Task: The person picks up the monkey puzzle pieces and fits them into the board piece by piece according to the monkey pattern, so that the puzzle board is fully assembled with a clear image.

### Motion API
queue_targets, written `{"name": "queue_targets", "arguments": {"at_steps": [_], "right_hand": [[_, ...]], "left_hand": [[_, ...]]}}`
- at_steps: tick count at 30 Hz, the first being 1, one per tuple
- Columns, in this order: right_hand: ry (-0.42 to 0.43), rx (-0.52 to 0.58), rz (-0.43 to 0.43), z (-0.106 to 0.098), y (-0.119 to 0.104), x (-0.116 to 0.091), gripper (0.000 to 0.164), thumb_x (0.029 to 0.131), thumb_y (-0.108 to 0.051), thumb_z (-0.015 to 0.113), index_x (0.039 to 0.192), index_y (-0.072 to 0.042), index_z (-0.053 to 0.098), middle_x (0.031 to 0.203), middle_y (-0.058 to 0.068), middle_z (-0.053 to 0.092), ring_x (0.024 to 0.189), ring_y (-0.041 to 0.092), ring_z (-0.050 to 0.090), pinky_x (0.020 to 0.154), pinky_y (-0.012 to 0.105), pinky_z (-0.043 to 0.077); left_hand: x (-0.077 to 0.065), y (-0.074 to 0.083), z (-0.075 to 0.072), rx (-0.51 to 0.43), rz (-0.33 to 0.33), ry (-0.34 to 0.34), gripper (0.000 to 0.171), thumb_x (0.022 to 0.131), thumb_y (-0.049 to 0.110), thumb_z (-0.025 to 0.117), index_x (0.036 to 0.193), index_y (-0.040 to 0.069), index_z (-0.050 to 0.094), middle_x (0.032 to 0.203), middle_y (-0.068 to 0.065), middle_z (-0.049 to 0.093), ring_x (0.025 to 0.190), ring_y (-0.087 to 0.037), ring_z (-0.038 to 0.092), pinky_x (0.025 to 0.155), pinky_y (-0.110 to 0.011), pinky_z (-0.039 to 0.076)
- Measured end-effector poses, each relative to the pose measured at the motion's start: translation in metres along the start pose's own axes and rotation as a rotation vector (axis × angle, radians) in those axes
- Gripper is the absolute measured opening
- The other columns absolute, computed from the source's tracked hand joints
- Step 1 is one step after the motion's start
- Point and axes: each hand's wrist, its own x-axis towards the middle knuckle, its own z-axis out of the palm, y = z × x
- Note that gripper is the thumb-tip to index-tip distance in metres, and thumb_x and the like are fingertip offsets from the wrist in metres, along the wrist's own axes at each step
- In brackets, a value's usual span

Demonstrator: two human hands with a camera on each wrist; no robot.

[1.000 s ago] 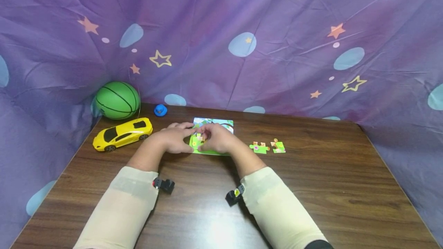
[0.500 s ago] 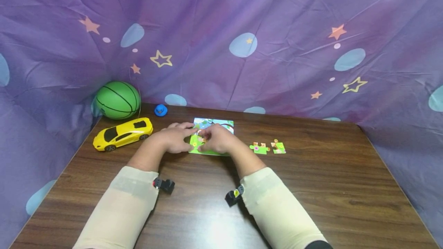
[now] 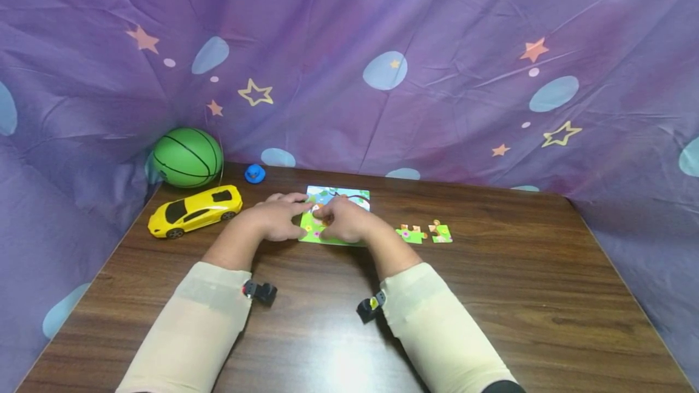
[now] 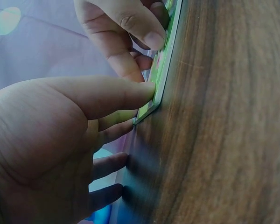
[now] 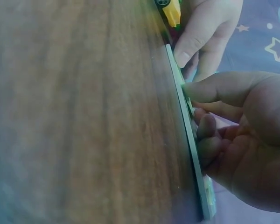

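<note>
A jigsaw puzzle board (image 3: 338, 191) with a blue sky and green grass lies flat on the wooden table. My left hand (image 3: 280, 218) rests at its left edge; in the left wrist view the thumb (image 4: 142, 94) presses the near corner while straight fingers reach past the board to the tabletop. With curled fingers, my right hand (image 3: 348, 221) holds a green jigsaw piece (image 3: 317, 233) down in the board, its thumb (image 5: 212, 87) on the surface. That hand covers part of the picture. Two loose jigsaw pieces (image 3: 412, 235) (image 3: 440, 232) lie right of the board.
Left of my left hand stands a yellow toy car (image 3: 195, 211). Behind it sit a green ball (image 3: 187, 157) and a small blue rubber duck (image 3: 254, 173). A purple curtain (image 3: 448, 96) closes off the table's back and sides.
My right thumb and fingers have shifted slightly, and the piece that showed between them now lies flatter in the board. My left hand stays in place.
</note>
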Motion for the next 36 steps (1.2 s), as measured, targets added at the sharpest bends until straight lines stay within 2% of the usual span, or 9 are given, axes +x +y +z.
{"name": "queue_targets", "arguments": {"at_steps": [6, 16, 23, 26, 30, 33, 36], "right_hand": [[-0.027, -0.032, 0.016, -0.003, 0.000, -0.001, 0.065, 0.084, -0.008, 0.079, 0.147, -0.010, 0.065, 0.123, 0.011, 0.067, 0.111, 0.023, 0.059, 0.106, 0.043, 0.052], [-0.012, -0.027, 0.052, -0.002, 0.000, 0.002, 0.063, 0.085, -0.008, 0.080, 0.146, -0.012, 0.066, 0.131, 0.012, 0.074, 0.122, 0.028, 0.065, 0.115, 0.047, 0.051], [-0.010, 0.060, 0.045, -0.008, -0.004, -0.004, 0.052, 0.089, -0.006, 0.076, 0.142, -0.008, 0.070, 0.122, 0.008, 0.080, 0.117, 0.023, 0.074, 0.105, 0.037, 0.059], [-0.009, 0.149, 0.030, -0.019, -0.003, -0.016, 0.050, 0.094, -0.011, 0.075, 0.144, -0.009, 0.068, 0.123, 0.006, 0.079, 0.108, 0.022, 0.075, 0.088, 0.035, 0.064], [0.085, 0.247, -0.011, -0.037, 0.007, -0.036, 0.044, 0.099, -0.018, 0.074, 0.143, -0.011, 0.069, 0.117, 0.004, 0.076, 0.089, 0.019, 0.072, 0.070, 0.034, 0.061], [0.156, 0.206, -0.051, -0.046, 0.020, -0.053, 0.040, 0.102, -0.024, 0.072, 0.140, -0.012, 0.071, 0.110, 0.002, 0.075, 0.085, 0.015, 0.068, 0.074, 0.033, 0.058], [0.186, 0.154, -0.038, -0.055, 0.037, -0.072, 0.041, 0.102, -0.027, 0.072, 0.139, -0.011, 0.071, 0.108, 0.001, 0.076, 0.089, 0.012, 0.068, 0.079, 0.030, 0.057]], "left_hand": [[0.000, 0.000, -0.001, -0.007, -0.011, 0.000, 0.077, 0.100, 0.044, 0.066, 0.169, 0.027, 0.036, 0.181, -0.001, 0.022, 0.165, -0.044, 0.020, 0.126, -0.079, 0.021], [0.000, 0.001, 0.000, -0.012, -0.014, 0.007, 0.078, 0.099, 0.044, 0.067, 0.168, 0.027, 0.036, 0.181, 0.000, 0.023, 0.165, -0.044, 0.020, 0.125, -0.080, 0.021], [0.000, 0.001, 0.001, -0.022, -0.018, -0.005, 0.077, 0.099, 0.043, 0.067, 0.169, 0.027, 0.036, 0.181, 0.000, 0.022, 0.165, -0.044, 0.019, 0.126, -0.079, 0.020], [-0.001, 0.002, 0.001, -0.026, -0.024, -0.009, 0.078, 0.099, 0.043, 0.067, 0.169, 0.028, 0.036, 0.181, -0.001, 0.022, 0.165, -0.044, 0.019, 0.127, -0.079, 0.019], [-0.001, 0.004, 0.000, -0.029, -0.035, -0.005, 0.079, 0.099, 0.043, 0.068, 0.169, 0.028, 0.036, 0.181, -0.001, 0.022, 0.165, -0.044, 0.018, 0.127, -0.078, 0.019], [-0.001, 0.004, 0.000, -0.027, -0.034, -0.005, 0.079, 0.099, 0.042, 0.067, 0.169, 0.029, 0.035, 0.181, 0.000, 0.021, 0.165, -0.044, 0.018, 0.127, -0.078, 0.019], [-0.001, 0.004, 0.000, -0.022, -0.029, -0.001, 0.079, 0.098, 0.042, 0.067, 0.169, 0.029, 0.035, 0.181, 0.000, 0.022, 0.165, -0.044, 0.017, 0.127, -0.078, 0.019]]}}
